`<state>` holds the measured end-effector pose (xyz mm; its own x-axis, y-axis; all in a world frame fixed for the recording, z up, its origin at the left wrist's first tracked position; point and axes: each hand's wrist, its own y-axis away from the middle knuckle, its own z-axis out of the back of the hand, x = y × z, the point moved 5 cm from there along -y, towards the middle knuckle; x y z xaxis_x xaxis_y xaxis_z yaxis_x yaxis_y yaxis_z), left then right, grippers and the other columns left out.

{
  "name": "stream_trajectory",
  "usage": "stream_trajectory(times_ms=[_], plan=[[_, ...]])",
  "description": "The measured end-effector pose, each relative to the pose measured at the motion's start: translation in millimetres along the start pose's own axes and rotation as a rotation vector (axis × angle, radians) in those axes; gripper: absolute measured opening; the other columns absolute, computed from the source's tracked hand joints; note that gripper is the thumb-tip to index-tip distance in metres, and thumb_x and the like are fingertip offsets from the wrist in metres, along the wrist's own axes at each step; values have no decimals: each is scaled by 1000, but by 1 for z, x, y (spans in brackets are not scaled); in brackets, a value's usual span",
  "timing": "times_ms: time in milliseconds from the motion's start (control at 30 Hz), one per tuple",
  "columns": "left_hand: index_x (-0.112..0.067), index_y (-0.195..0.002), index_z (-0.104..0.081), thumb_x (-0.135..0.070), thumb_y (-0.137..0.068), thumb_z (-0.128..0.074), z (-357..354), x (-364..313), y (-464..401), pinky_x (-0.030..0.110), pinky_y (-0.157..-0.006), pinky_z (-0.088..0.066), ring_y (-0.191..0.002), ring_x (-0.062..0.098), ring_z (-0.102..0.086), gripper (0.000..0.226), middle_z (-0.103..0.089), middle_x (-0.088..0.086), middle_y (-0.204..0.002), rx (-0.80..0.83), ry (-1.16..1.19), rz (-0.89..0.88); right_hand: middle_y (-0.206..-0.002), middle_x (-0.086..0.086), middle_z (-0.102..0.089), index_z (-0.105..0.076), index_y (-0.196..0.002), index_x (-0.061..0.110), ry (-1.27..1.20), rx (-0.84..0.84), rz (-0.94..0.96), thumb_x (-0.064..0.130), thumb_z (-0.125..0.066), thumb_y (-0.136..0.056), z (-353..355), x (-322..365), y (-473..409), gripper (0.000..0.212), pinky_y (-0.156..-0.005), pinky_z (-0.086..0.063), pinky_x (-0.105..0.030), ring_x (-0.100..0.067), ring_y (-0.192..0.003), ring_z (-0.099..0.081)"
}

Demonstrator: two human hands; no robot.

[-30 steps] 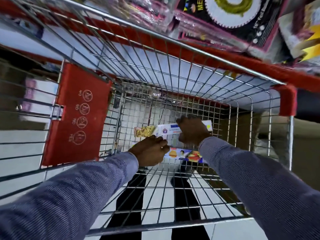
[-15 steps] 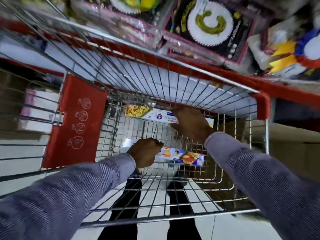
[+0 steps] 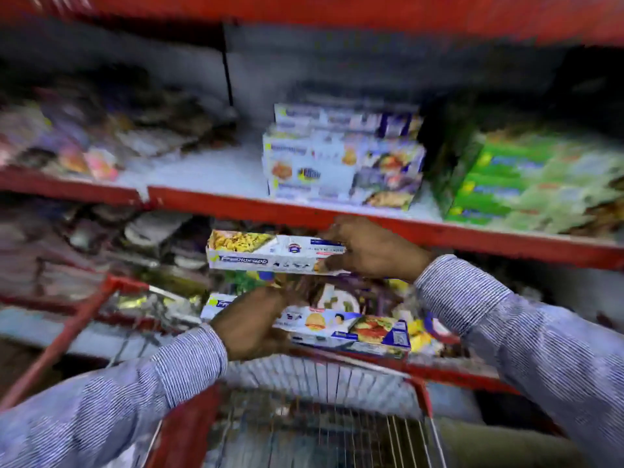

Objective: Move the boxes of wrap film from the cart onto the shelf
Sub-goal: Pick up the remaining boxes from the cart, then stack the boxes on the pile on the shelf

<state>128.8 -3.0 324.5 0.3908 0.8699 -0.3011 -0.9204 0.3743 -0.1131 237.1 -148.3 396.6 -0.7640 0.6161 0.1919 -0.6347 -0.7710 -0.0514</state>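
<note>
Red-edged store shelving point(image 3: 236, 206) fills the blurred background, with a stack of white wrap film boxes point(image 3: 342, 157) sitting on the upper shelf right of centre and green boxes point(image 3: 537, 184) just to its right. Nearer, the right hand point(image 3: 371, 248) has its fingers clamped on the right end of a white box point(image 3: 266, 253), held level in the air just below that shelf's red front edge. The left hand point(image 3: 253, 327) grips a second box point(image 3: 341, 329) lower down, fingers closed around its left part, above the far rim of the wire cart point(image 3: 320, 376). Motion blur makes the loose goods on the left shelves point(image 3: 87, 136) hard to identify; they look like plastic-wrapped packs.
</note>
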Motion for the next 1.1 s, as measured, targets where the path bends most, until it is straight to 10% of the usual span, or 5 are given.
stream_trajectory(times_ms=[367, 633, 867, 1100], plan=[[-25, -128, -59, -22, -76, -72, 138, -27, -98, 20, -93, -45, -115, 13, -59, 54, -64, -4, -124, -39, 24, -34, -87, -10, -56, -58, -76, 19, 69, -202, -164, 34, -67, -85, 151, -45, -39, 19, -69, -34, -34, -33, -96, -57], [-29, -126, -60, -22, -78, -78, 159, -10, -148, 21, -88, -47, -112, 16, -62, 52, -67, -5, -127, -21, -7, -18, -140, -21, -53, -46, -142, 13, 44, -183, -339, 22, -57, -93, 172, -99, -90, 51, -87, -39, -29, -33, -126, -51], [-26, -135, -54, -26, -84, -76, 166, 11, -179, 34, -108, -42, -134, 20, -47, 55, -52, -2, -147, -12, -10, -16, -151, -10, -45, -50, -139, 15, 65, -202, -346, 31, -55, -95, 156, -116, -123, 47, -114, -35, -36, -29, -137, -42], [-23, -136, -55, -23, -84, -76, 185, 23, -207, 31, -109, -40, -133, 18, -48, 57, -52, -2, -146, -25, -8, -21, -129, -9, -63, -69, -119, 21, 80, -263, -324, 47, -66, -83, 169, -131, -127, 45, -99, -49, -37, -27, -117, -59]])
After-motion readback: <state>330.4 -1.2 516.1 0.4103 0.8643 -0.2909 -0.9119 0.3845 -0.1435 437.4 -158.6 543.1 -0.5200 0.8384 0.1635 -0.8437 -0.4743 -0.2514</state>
